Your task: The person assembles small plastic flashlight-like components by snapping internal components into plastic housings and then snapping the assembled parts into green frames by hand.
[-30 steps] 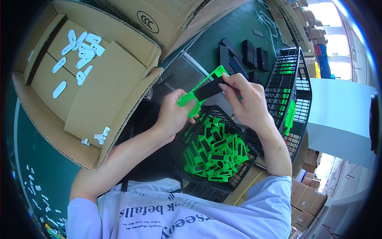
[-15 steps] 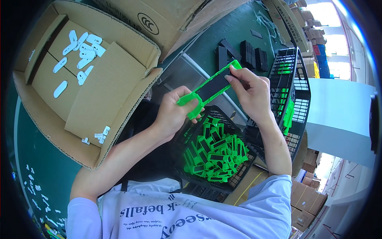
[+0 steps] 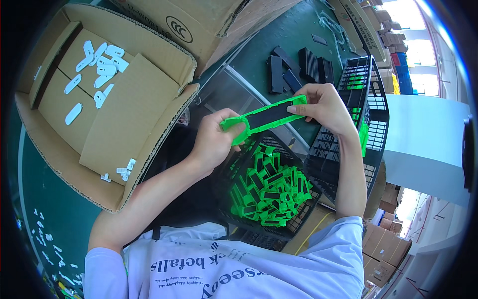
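Between my hands is a long bright green plastic frame [image 3: 271,128] with a flat black panel [image 3: 269,115] lying in it. My left hand [image 3: 215,134] is closed round the wider left end, its thumb on top. At the other end, my right hand [image 3: 321,107] pinches the frame, the thumb pressing on the black panel and the fingers underneath. Below the held frame, a black crate [image 3: 298,226] is heaped with several similar green parts [image 3: 271,192] that carry black panels.
An open cardboard box [image 3: 142,94] at left contains white oval pieces [image 3: 73,113]. Loose black panels [image 3: 275,74] and stacked ones [image 3: 308,66] lie on the green table [image 3: 269,42]. A black basket [image 3: 371,84] with green parts stands right. Small white bits [image 3: 47,236] are scattered lower left.
The green frame's right end has swung down and to the right, so it lies more level. My right hand moved with it; my left hand has hardly shifted.
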Demonstrator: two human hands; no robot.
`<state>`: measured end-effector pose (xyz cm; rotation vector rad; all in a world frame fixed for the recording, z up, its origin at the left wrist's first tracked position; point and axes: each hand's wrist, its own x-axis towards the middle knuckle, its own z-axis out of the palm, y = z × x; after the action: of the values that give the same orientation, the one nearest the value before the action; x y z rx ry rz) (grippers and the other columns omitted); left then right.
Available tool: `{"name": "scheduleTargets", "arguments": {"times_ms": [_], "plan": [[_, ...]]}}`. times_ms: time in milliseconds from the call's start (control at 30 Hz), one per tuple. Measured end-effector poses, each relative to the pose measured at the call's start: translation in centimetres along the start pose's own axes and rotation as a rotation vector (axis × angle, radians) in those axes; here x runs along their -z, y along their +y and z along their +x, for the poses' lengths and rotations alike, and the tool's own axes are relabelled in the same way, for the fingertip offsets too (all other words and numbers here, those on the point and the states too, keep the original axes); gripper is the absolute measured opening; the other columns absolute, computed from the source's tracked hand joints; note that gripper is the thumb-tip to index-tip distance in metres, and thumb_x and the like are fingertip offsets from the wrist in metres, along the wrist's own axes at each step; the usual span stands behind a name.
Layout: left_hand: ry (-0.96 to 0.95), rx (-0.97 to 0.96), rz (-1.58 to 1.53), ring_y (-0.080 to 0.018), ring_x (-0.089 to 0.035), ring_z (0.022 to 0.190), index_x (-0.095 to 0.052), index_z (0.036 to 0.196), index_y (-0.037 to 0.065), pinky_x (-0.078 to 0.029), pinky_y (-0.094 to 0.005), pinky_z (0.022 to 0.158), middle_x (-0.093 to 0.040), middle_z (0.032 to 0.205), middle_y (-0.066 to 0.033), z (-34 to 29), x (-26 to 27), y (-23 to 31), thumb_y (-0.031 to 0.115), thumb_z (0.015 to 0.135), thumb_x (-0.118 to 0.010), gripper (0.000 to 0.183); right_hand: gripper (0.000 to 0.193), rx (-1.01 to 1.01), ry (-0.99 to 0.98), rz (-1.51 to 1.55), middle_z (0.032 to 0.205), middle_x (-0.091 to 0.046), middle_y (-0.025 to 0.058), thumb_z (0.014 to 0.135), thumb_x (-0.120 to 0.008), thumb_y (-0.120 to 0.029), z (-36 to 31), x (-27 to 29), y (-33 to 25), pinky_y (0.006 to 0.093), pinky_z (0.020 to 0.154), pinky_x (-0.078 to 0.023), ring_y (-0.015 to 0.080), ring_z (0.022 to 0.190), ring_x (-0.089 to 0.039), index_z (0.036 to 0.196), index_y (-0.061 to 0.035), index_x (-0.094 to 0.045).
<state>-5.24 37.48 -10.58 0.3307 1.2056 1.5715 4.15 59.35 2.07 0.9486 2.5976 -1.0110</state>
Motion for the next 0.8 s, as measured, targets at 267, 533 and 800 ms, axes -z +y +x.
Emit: {"name": "scheduleTargets", "arguments": {"times_ms": [267,533,800], "plan": [[0.13,0.056,0.008,-0.0123,-0.064,0.073,-0.058,0.102,0.002,-0.054,-0.0264,0.061,-0.063,0.088,-0.0068,0.2,0.0,-0.1,0.013,0.095,-0.066,0.015,0.023,-0.004,-0.05,0.097,0.06,-0.061,0.0022,0.073,-0.084,-0.013,0.1,-0.5,0.1,0.0225,0.049,-0.042,0.0062,0.051,-0.054,0.074,0.0007,-0.065],[0.2,0.074,0.067,-0.0095,-0.062,0.064,-0.06,0.088,0.003,-0.054,-0.0237,0.055,-0.064,0.078,-0.0052,0.0,-0.1,0.3,0.025,0.082,-0.082,0.032,0.03,0.012,-0.003,-0.112,0.057,-0.053,0.0007,0.068,-0.084,-0.013,-0.4,-1.3,-1.8,0.0276,0.05,-0.035,0.0075,0.054,-0.046,0.066,-0.0013,-0.057],[0.251,0.036,0.154,-0.0073,-0.056,0.05,-0.058,0.079,0.004,-0.048,-0.0222,0.044,-0.063,0.069,-0.0035,-0.2,-0.2,0.8,0.025,0.08,-0.084,0.033,0.024,0.038,0.035,-0.163,0.057,-0.053,0.0047,0.071,-0.082,-0.014,-0.8,-1.5,-2.1,0.0294,0.05,-0.037,0.0103,0.054,-0.048,0.073,0.0021,-0.064]]}}
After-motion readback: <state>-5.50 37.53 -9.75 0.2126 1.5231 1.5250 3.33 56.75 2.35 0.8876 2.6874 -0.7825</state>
